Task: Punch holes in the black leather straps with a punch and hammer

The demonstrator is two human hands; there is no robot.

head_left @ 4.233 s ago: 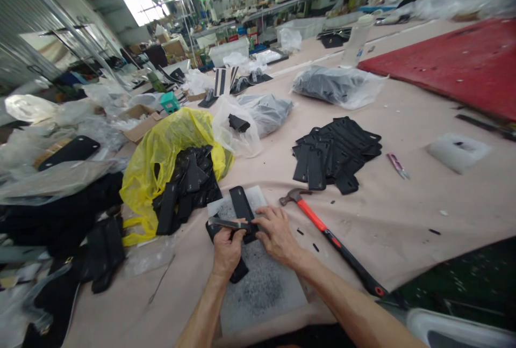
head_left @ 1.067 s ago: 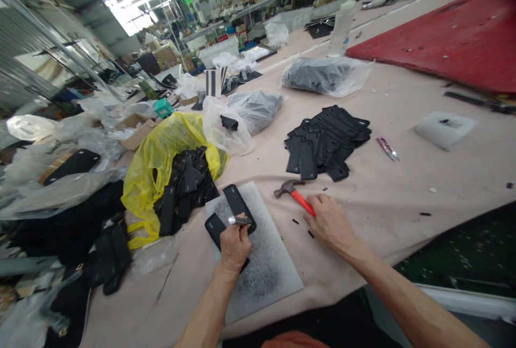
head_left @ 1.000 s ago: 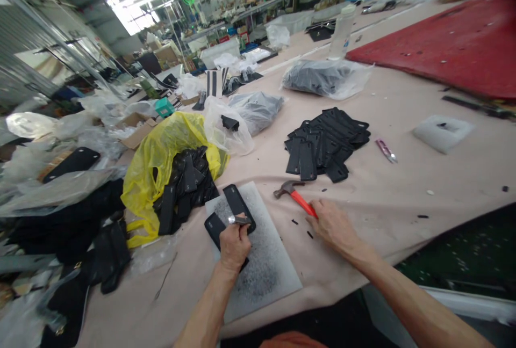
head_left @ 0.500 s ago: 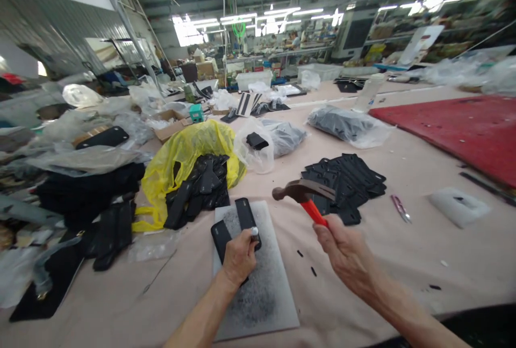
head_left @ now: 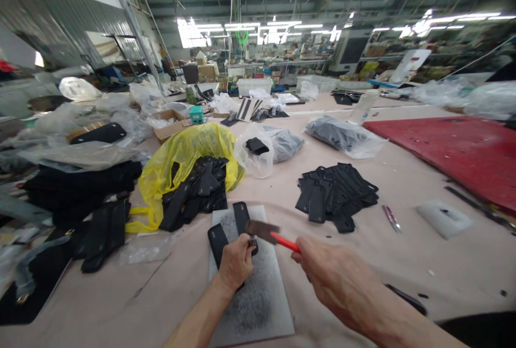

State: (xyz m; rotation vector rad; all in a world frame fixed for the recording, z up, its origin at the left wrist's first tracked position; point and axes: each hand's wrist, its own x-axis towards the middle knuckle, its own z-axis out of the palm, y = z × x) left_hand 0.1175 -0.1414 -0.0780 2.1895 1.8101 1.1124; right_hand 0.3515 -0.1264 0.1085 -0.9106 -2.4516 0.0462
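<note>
My right hand (head_left: pixel 322 267) is closed round the red handle of a claw hammer (head_left: pixel 264 231), whose head is at the top of a small metal punch (head_left: pixel 252 240). My left hand (head_left: pixel 237 263) pinches that punch upright over a black strap piece (head_left: pixel 241 216). A second black piece (head_left: pixel 217 241) lies beside it, partly under my left hand. Both pieces rest on a pale, scuffed board (head_left: pixel 262 305). The punch's lower end is hidden by my fingers.
Black pieces lie piled at right (head_left: pixel 336 192), and more spill from a yellow plastic bag (head_left: pixel 189 149). Pink-handled snips (head_left: pixel 391 219), a white foam block (head_left: pixel 443 219) and a red board (head_left: pixel 451 146) lie farther right. Filled clear bags (head_left: pixel 342 134) stand behind.
The hammer has come down and left from its raised position to the top of the punch. My left hand keeps its pinch on the punch. The camera view has shifted slightly.
</note>
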